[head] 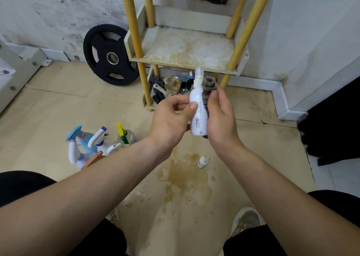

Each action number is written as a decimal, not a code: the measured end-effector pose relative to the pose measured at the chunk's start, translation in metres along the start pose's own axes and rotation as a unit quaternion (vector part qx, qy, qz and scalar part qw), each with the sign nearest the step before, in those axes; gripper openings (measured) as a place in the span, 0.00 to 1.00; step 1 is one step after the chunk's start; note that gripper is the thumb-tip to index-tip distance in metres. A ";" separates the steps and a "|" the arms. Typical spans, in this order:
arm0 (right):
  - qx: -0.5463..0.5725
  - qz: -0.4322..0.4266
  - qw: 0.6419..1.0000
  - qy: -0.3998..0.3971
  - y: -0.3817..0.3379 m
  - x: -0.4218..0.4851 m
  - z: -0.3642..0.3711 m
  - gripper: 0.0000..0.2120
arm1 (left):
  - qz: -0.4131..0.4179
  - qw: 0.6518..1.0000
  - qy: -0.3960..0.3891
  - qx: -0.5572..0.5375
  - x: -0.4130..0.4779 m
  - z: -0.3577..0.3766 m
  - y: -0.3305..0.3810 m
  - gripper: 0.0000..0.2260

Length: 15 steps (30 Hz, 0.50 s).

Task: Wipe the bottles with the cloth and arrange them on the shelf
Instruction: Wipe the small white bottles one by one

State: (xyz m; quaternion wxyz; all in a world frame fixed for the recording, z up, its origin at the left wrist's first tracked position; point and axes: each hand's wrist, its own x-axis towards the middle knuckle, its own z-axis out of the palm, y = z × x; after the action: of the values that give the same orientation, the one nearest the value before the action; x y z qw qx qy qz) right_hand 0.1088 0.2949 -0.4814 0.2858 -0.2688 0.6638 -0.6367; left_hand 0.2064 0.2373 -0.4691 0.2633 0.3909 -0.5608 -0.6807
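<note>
- left hand [171,117] pinches the bottle [197,111] at its side, thumb on the label, fingers curled behind
- the bottle is a slim white plastic cylinder with a rounded shoulder, a clear cap and a barcode on the label; it's held upright in the air, just in front of the shelf's [185,47] front edge
- right hand [220,117] is wrapped round the cloth [208,87] and presses it on the bottle's right side; the cloth is grey, nubby and bunched, poking out above the thumb
- shelf is a white board tray, stained brownish, with round yellow poles at the corners
- lower tier holds dark and tan clutter [167,88], can't tell what
- spray bottles [93,144] are clustered on the beige floor [58,109] to the left: blue, white and clear, with trigger heads
- small bottle [202,161] sits beside a brown stain [185,177]
- black round plate [109,55] leans on the wall
</note>
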 end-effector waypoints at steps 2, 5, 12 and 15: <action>-0.027 -0.008 0.999 -0.014 0.006 -0.001 0.002 0.27 | 0.008 0.999 0.028 0.021 0.000 0.000 -0.003 0.08; -0.026 0.000 0.999 -0.026 0.010 -0.002 0.002 0.26 | 0.004 0.999 0.046 0.027 -0.001 0.000 -0.004 0.12; 0.089 0.089 0.992 -0.005 -0.003 0.000 -0.004 0.17 | -0.053 0.997 -0.016 -0.046 0.003 -0.006 0.005 0.10; 0.111 0.110 0.988 0.021 -0.002 0.003 -0.003 0.17 | -0.058 0.996 -0.032 -0.052 0.004 -0.008 0.003 0.09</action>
State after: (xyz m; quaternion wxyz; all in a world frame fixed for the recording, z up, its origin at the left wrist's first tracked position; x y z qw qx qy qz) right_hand 0.1042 0.2949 -0.4793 0.3680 -0.1476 0.6206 -0.6765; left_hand 0.2106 0.2294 -0.4674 0.2252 0.3865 -0.5087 -0.7356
